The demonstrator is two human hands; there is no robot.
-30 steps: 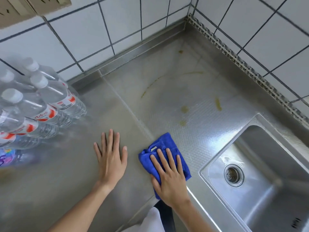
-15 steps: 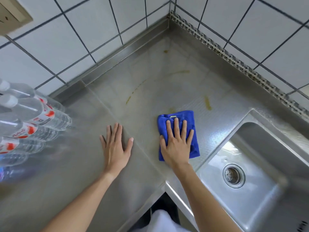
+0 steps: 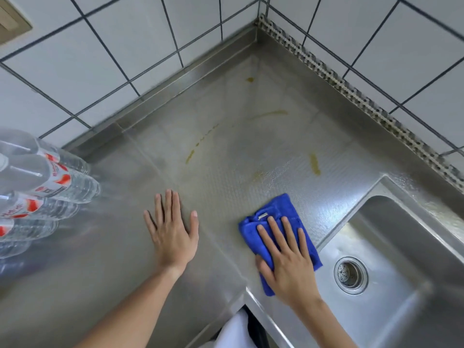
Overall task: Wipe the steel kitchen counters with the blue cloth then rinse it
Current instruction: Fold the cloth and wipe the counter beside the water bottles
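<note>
Corner steel table (image 3: 251, 151) between two tiled walls, with a sink set in at the right.

The folded blue microfibre cloth (image 3: 276, 217) is laid on the table near its front edge, just left of the recessed steel sink basin (image 3: 406, 247), and is pressed flat under the right hand (image 3: 288, 262). The left hand (image 3: 173, 234) is rested flat on the table to the left of the cloth, apart from it. A pack of clear plastic water bottles (image 3: 50, 187) is placed at the far left. Yellowish smear marks (image 3: 315, 164) are spread behind the cloth, toward the corner. A round metal drain strainer (image 3: 350, 275) is seated in the basin floor, right of the cloth.
</note>
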